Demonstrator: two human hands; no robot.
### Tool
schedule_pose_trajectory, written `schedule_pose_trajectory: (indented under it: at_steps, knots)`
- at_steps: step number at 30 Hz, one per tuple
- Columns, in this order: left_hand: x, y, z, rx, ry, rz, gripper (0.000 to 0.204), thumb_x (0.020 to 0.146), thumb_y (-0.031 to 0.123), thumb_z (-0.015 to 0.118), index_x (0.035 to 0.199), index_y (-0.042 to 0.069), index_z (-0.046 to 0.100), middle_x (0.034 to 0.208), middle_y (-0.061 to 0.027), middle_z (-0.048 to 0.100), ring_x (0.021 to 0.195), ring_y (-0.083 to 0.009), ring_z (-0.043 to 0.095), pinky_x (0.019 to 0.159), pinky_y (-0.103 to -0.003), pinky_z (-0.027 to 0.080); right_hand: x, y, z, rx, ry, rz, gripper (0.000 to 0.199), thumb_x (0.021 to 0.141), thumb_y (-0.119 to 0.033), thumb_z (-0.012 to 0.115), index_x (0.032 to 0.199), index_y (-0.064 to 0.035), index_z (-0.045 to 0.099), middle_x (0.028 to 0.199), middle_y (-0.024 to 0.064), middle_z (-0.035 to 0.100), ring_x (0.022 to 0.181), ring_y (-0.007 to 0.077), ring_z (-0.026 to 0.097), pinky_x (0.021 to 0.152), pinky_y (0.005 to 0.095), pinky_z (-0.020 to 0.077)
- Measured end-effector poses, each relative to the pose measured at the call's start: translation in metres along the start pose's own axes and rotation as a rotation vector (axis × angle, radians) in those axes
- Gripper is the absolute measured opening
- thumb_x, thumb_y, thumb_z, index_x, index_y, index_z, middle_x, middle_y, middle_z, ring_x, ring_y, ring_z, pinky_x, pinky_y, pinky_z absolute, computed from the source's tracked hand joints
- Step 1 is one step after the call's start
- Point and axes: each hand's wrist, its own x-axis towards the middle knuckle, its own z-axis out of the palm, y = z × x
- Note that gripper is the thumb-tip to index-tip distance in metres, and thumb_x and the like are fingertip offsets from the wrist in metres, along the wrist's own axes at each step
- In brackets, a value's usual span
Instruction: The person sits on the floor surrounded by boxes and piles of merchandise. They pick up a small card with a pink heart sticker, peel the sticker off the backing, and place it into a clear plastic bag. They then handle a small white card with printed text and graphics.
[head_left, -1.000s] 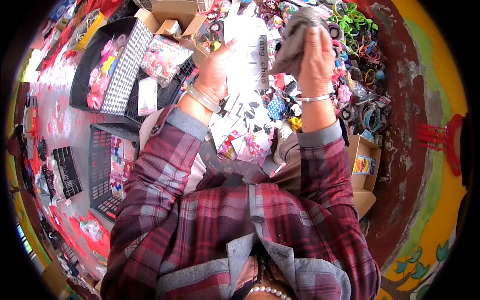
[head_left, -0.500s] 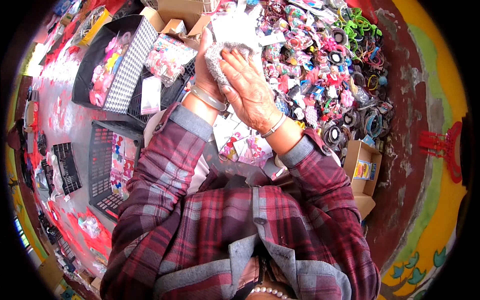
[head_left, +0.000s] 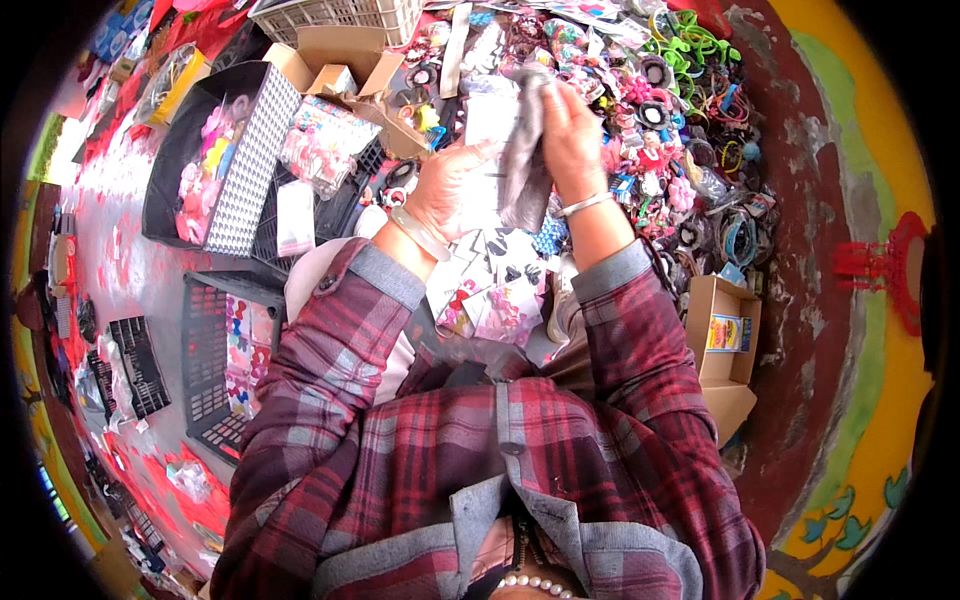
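My right hand [head_left: 575, 145] grips a grey cloth [head_left: 525, 150], which hangs down in a long fold on the hand's left side. To the left of the cloth is my left hand [head_left: 450, 190], apart from it, thumb stretched out toward it; the other fingers are partly washed out by glare, and I see nothing held in them. White cards or sheets [head_left: 490, 120] lie beneath and beyond the hands. Closer to me, small clear packets [head_left: 505, 308] with pink and red pieces lie below the hands.
A large heap of hair accessories [head_left: 650, 120] spreads along the right, beside an open cardboard box [head_left: 722, 335]. On the left stand a patterned bin [head_left: 255, 150], a dark plastic crate [head_left: 205, 370] and a bag of colourful pieces [head_left: 325, 140]. Another open carton [head_left: 340, 48] sits at the far side.
The hands have parted: earlier the cloth was pressed between both palms. Now the right hand has carried it off to the right, and the left hand has come down nearer to me.
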Motion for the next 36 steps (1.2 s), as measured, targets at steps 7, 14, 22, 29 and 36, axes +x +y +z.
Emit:
schedule_pose_trajectory:
  at_steps: [7,14,22,29,36]
  knots:
    - [-0.007,0.020,0.017,0.107,-0.094,0.044,0.045,0.086,0.018,0.050,0.124,-0.005,0.041,0.112,-0.0182,0.056,0.100,-0.0291,0.058,0.086,-0.041,0.048,-0.003,-0.012,-0.042,0.827,-0.154,0.202,0.039,0.091,-0.029,0.042,0.115,0.0001,0.050,0.101,0.0117,0.060,0.089,0.0212,0.059,0.077,0.0304,0.0487]
    - [-0.005,0.022,0.001,0.217,0.055,0.030,0.031,0.086,0.015,0.053,0.112,-0.002,0.052,0.098,-0.0104,0.060,0.087,-0.0199,0.062,0.076,-0.034,0.052,-0.012,-0.025,-0.030,1.407,-0.266,0.539,0.035,0.087,-0.033,0.053,0.110,-0.0073,0.057,0.096,0.0072,0.064,0.085,0.0194,0.062,0.075,0.0318,0.0516]
    - [-0.001,0.015,0.012,0.342,0.012,0.005,0.029,0.087,0.012,0.051,0.113,-0.001,0.051,0.103,-0.0091,0.059,0.093,-0.0186,0.060,0.080,-0.033,0.050,-0.012,-0.020,-0.022,0.903,-0.088,0.336,0.029,0.076,0.008,0.059,0.104,-0.0026,0.059,0.091,0.0049,0.064,0.080,0.0131,0.061,0.075,0.0249,0.0488]
    - [0.006,0.008,0.008,0.458,0.021,0.026,0.026,0.087,0.010,0.051,0.111,-0.001,0.053,0.102,-0.0066,0.058,0.092,-0.0134,0.055,0.080,-0.028,0.046,-0.006,-0.019,-0.024,0.744,0.115,0.328,0.032,0.070,0.009,0.065,0.099,-0.0002,0.060,0.089,0.0086,0.064,0.077,0.0163,0.062,0.070,0.0260,0.0498]
    - [0.004,0.010,0.010,0.457,0.019,-0.012,0.027,0.087,0.010,0.051,0.111,-0.002,0.053,0.103,-0.0077,0.058,0.096,-0.0141,0.054,0.083,-0.027,0.044,-0.004,-0.015,-0.033,0.767,0.162,0.399,0.030,0.067,0.009,0.066,0.096,0.0014,0.060,0.087,0.0091,0.064,0.075,0.0167,0.062,0.068,0.0272,0.0502]
